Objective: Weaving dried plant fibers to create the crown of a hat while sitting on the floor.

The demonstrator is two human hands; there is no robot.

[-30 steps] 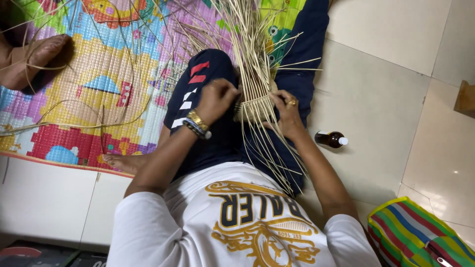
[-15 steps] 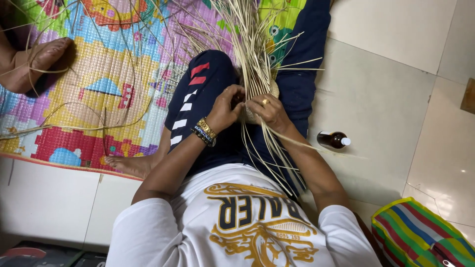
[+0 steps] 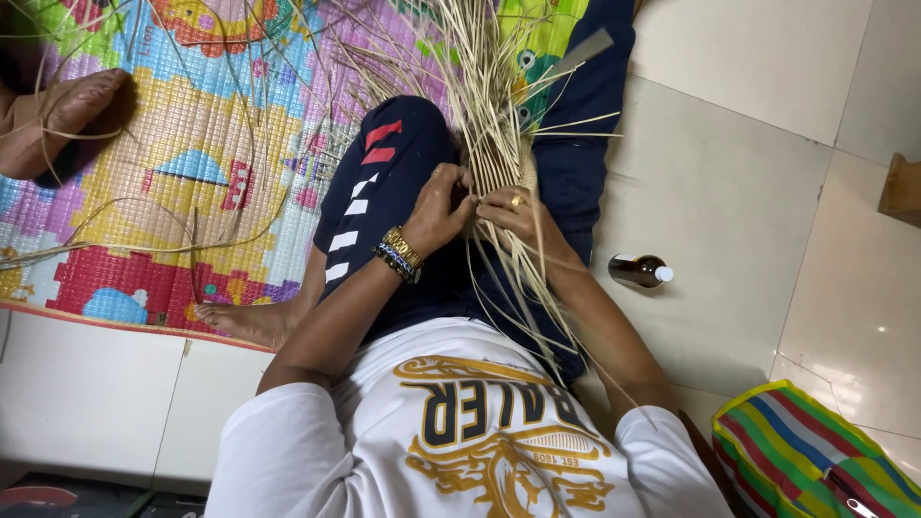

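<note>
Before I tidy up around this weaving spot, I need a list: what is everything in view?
straw strands: one bundle, many, pale tan, fanning over the lap.
loose strands: several, tan, curling on the mat.
play mat: one, multicoloured, on the floor.
bottle: one, dark with a white cap, lying on the tiles.
woven bag: one, striped red, green, yellow and blue, lower corner.
cardboard piece: one, brown, at the frame edge.
another person's foot: one, on the mat's far side.
trousers: navy with white and red marks.
shirt: white with a gold print.
own foot: bare, at the mat's edge.
left hand: gripping the strands, bracelets on the wrist.
right hand: ringed, gripping the strands.
</note>
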